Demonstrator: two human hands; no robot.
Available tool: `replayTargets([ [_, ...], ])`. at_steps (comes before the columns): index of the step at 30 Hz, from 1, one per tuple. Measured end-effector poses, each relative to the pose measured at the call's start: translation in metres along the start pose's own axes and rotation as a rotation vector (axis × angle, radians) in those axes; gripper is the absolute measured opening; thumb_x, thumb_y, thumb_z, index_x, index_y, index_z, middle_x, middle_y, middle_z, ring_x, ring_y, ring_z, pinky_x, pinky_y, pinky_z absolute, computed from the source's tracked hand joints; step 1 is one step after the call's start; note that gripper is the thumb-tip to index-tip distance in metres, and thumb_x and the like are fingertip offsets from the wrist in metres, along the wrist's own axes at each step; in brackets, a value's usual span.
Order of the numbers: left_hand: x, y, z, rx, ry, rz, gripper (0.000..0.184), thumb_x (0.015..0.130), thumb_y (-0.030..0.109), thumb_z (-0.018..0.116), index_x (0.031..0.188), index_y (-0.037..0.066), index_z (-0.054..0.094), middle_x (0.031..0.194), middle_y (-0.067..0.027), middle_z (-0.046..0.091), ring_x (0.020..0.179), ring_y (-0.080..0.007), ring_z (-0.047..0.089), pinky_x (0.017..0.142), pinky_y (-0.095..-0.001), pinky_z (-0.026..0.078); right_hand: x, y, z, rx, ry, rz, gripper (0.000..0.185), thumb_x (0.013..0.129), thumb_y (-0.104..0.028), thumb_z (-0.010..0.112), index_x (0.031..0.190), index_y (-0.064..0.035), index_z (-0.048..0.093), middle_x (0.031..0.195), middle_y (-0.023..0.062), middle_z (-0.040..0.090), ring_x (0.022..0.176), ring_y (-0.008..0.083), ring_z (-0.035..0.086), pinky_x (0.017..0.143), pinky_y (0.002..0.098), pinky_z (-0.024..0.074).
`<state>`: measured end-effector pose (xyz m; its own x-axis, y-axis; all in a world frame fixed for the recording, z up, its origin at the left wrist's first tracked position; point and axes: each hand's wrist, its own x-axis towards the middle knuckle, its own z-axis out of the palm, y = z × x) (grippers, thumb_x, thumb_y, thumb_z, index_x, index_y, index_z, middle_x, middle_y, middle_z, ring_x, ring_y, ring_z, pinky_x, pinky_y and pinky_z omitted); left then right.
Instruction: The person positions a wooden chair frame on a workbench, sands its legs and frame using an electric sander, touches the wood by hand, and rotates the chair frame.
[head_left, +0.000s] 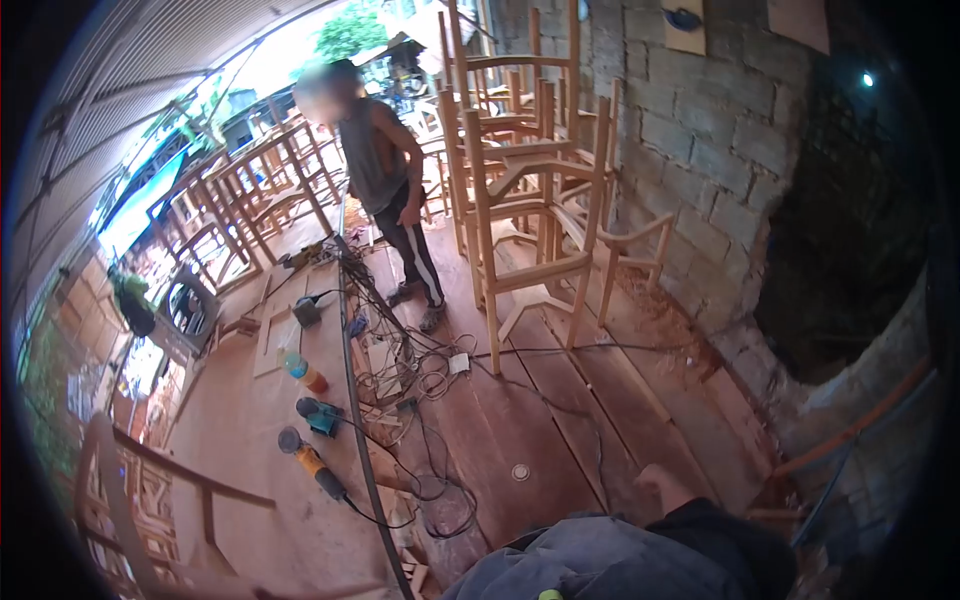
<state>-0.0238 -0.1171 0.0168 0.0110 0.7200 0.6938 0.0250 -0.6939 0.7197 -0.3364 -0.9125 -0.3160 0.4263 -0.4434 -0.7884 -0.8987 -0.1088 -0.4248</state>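
Note:
My right hand (665, 490) shows at the lower right, past the end of a dark sleeve (735, 540). Its fingers look small and blurred, so their grip is unclear, and I make out no object in it. Reddish floor boards (540, 430) lie beyond and below it, with a dark cable (600, 450) close by. A small round pale disc (520, 472) is on the boards to its left. My left hand is out of sight. The grey cloth of my shirt (590, 560) fills the bottom middle.
Stacked wooden chair frames (540, 210) stand by a block wall (700, 140). Another person (385, 180) stands beside tangled cables (400, 360). A yellow-black power tool (315, 470), teal power tool (320, 415) and bottle (305, 372) rest on a wooden surface (240, 430). A dark wall opening (850, 250) is at right.

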Motion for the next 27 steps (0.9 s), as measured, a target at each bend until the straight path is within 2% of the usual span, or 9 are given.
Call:
replayTargets([
  [3, 0.003, -0.021, 0.07, 0.159, 0.031, 0.11, 0.05, 0.086, 0.046, 0.074, 0.088, -0.002, 0.062, 0.068, -0.01, 0.061, 0.058, -0.0219, 0.057, 0.054, -0.0389, 0.049, 0.064, -0.005, 0.046, -0.595, -0.147, -0.532, 0.02, 0.083, -0.026, 0.074, 0.101, -0.0175, 0.079, 0.082, 0.0027, 0.072, 0.068, 0.0156, 0.064, 0.061, 0.0368, 0.0541],
  [4, 0.006, -0.064, 0.096, 0.213, 0.036, 0.139, 0.049, 0.086, 0.047, 0.074, 0.087, -0.001, 0.061, 0.066, -0.0096, 0.06, 0.056, -0.0218, 0.057, 0.052, -0.0388, 0.049, 0.029, -0.042, 0.053, -0.181, -0.15, -0.154, 0.023, 0.085, -0.029, 0.073, 0.103, -0.0152, 0.078, 0.085, 0.0029, 0.073, 0.066, 0.014, 0.064, 0.061, 0.0346, 0.0545],
  [8, 0.0, -0.025, 0.151, -0.033, -0.092, 0.022, 0.046, 0.088, 0.041, 0.075, 0.104, 0.002, 0.056, 0.065, -0.0055, 0.061, 0.055, -0.0186, 0.06, 0.047, -0.0363, 0.05, -0.006, -0.109, 0.071, -0.375, -0.131, -0.241, 0.029, 0.086, -0.032, 0.073, 0.104, -0.0099, 0.077, 0.085, 0.0034, 0.074, 0.067, 0.0125, 0.065, 0.062, 0.0302, 0.0545],
  [13, 0.001, 0.043, 0.128, -0.155, -0.391, -0.088, 0.05, 0.091, 0.027, 0.072, 0.123, -0.002, 0.046, 0.091, -0.0209, 0.069, 0.075, -0.0302, 0.067, 0.068, -0.0417, 0.053, 0.009, -0.126, 0.062, -0.577, -0.194, -0.402, 0.028, 0.086, -0.031, 0.072, 0.102, -0.0087, 0.077, 0.088, 0.0059, 0.074, 0.068, 0.0144, 0.067, 0.062, 0.031, 0.055],
  [16, -0.028, -0.035, 0.108, -0.172, -0.738, -0.004, 0.06, 0.088, 0.011, 0.067, 0.138, -0.004, 0.039, 0.101, -0.0126, 0.059, 0.098, -0.0241, 0.058, 0.089, -0.0335, 0.047, 0.067, -0.094, 0.068, -0.605, -0.239, -0.128, 0.024, 0.087, -0.028, 0.071, 0.101, -0.01, 0.078, 0.089, 0.0043, 0.074, 0.073, 0.0129, 0.067, 0.066, 0.03, 0.0546],
  [19, -0.103, -0.092, -0.005, -0.06, -1.068, 0.125, 0.085, 0.078, 0.014, 0.07, 0.15, -0.004, 0.03, 0.152, -0.0268, 0.037, 0.141, -0.038, 0.037, 0.116, -0.0435, 0.032, 0.108, -0.085, 0.065, -0.723, -0.444, -0.346, 0.041, 0.079, -0.043, 0.075, 0.1, -0.0074, 0.077, 0.09, 0.0085, 0.074, 0.087, 0.0213, 0.069, 0.08, 0.0368, 0.0539],
  [24, -0.224, -0.128, -0.263, 0.438, -1.23, -0.606, 0.088, 0.068, 0.019, 0.075, 0.143, -0.005, 0.036, 0.12, -0.0256, 0.06, 0.105, -0.035, 0.064, 0.09, -0.0438, 0.053, 0.059, -0.131, 0.095, -0.781, -0.388, -0.205, 0.04, 0.08, -0.033, 0.075, 0.106, -0.0035, 0.074, 0.104, 0.0114, 0.072, 0.097, 0.023, 0.068, 0.085, 0.038, 0.0521],
  [26, -0.24, -0.112, -0.353, 0.27, -0.951, -0.934, 0.073, 0.072, 0.01, 0.076, 0.136, -0.004, 0.044, 0.122, -0.0225, 0.06, 0.107, -0.0334, 0.063, 0.09, -0.0462, 0.053, 0.14, -0.132, 0.135, -0.77, -0.481, -0.024, 0.043, 0.076, -0.035, 0.079, 0.103, -0.0024, 0.073, 0.105, 0.0123, 0.072, 0.098, 0.0229, 0.067, 0.085, 0.0391, 0.0525],
  [27, -0.245, -0.129, -0.393, 0.393, -0.891, -0.854, 0.061, 0.073, 0.01, 0.075, 0.127, -0.003, 0.051, 0.112, -0.021, 0.065, 0.101, -0.0321, 0.066, 0.085, -0.0438, 0.054, 0.147, -0.154, 0.158, -0.764, -0.508, 0.059, 0.045, 0.074, -0.036, 0.081, 0.102, -0.0019, 0.073, 0.106, 0.0128, 0.071, 0.099, 0.0229, 0.067, 0.085, 0.0396, 0.0527],
])
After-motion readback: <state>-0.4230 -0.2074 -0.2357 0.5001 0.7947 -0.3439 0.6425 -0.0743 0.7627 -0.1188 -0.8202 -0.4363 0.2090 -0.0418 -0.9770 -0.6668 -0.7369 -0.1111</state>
